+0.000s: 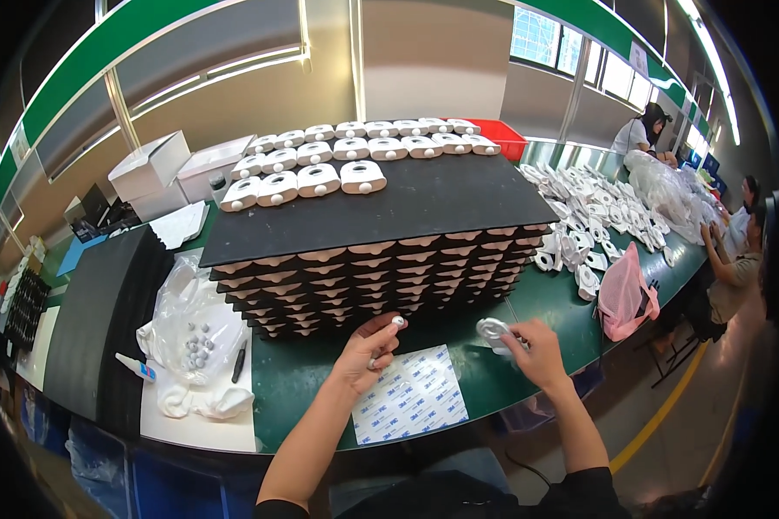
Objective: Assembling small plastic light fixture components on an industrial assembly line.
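My left hand (366, 353) pinches a small white round knob (398, 321) between thumb and fingertips. A second small pale piece (372, 363) shows by its curled fingers; I cannot tell its kind. To the right, my right hand (535, 353) grips a white plastic housing (492, 330) with a round opening, held above the green bench. Between the hands lies a sheet of printed adhesive backing paper (411, 396). Behind them rises a stack of black boards (407, 208), with similar housings between the layers. Rows of white housings (318, 180), each with a round knob at its front, stand on the top board.
Loose white housings (593, 208) are heaped at right beside a pink mesh bag (623, 298) and clear plastic bags (666, 190). At left, small knobs (199, 346) lie on plastic near a glue bottle (137, 367), a black pen (239, 364) and black boards (104, 320). Several people sit at far right.
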Tool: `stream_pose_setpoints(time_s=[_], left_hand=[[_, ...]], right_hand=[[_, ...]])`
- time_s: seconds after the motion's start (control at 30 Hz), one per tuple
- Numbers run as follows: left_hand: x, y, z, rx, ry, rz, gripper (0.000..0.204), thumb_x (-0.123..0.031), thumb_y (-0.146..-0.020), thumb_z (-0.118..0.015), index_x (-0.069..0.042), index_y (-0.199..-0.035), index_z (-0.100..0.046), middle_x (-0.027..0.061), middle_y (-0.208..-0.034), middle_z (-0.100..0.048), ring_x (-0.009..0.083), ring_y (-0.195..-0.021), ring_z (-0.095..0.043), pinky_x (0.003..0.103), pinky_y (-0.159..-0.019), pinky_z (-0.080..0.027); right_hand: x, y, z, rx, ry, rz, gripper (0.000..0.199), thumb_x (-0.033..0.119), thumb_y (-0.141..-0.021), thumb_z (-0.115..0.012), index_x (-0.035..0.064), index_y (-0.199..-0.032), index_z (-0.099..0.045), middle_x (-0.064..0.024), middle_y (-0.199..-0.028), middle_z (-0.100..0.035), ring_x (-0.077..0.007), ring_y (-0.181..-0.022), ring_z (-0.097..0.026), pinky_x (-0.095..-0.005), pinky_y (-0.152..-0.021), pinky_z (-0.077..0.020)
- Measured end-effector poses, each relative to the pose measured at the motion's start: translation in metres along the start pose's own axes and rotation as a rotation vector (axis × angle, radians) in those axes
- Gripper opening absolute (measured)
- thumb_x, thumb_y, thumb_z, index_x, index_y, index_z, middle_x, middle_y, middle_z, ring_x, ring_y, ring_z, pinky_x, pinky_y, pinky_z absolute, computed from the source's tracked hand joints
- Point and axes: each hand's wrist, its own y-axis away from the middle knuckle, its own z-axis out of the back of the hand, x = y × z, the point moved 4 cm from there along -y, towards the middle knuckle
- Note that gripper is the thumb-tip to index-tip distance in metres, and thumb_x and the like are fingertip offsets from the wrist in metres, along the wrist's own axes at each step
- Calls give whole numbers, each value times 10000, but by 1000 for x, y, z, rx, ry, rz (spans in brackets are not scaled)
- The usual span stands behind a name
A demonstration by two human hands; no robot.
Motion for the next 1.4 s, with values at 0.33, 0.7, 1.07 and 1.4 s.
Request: stream_pose_setpoints(time_s=[0.33, 0.7, 1.07, 1.4], left_hand=[[0, 0, 1, -48, 45, -10, 161, -128, -800, -640, -54, -932, -586, 46, -881, -568, 55, -584, -398, 145, -384, -242], [-1, 0, 3, -20, 4, -34, 177, -83, -775, -651, -58, -940, -595, 48, -886, -577, 39, -547, -374, 144, -376, -232], [-1, -2, 2, 5, -30, -44, 219, -58, -787, -626, -48, -1002, -585, 41, -903, -579, 45, -566, -388, 145, -382, -241], [0, 0, -5, 35, -196, -58, 232, -63, -771, -645, -35, -985, -560, 9, -825, -555, 27, -555, -389, 149, -390, -238]], right_hand=[[41, 31, -95, 366, -798, -279, 147, 45, -835, -539, 1, -975, -523, -47, -852, -589, -91, -731, -543, -224, -651, -449], [55, 34, -106, 304, -471, -46, 136, 29, -814, -525, -2, -946, -510, -137, -846, -551, -230, -729, -558, -297, -647, -440], [63, 34, -100, 258, -377, 60, 174, 9, -778, -540, 15, -949, -513, -148, -847, -531, -317, -772, -528, -351, -668, -433], [31, 34, -115, 297, -1113, -319, 138, 74, -894, -476, 52, -1029, -453, -45, -951, -552, -100, -843, -520, -244, -737, -436]])
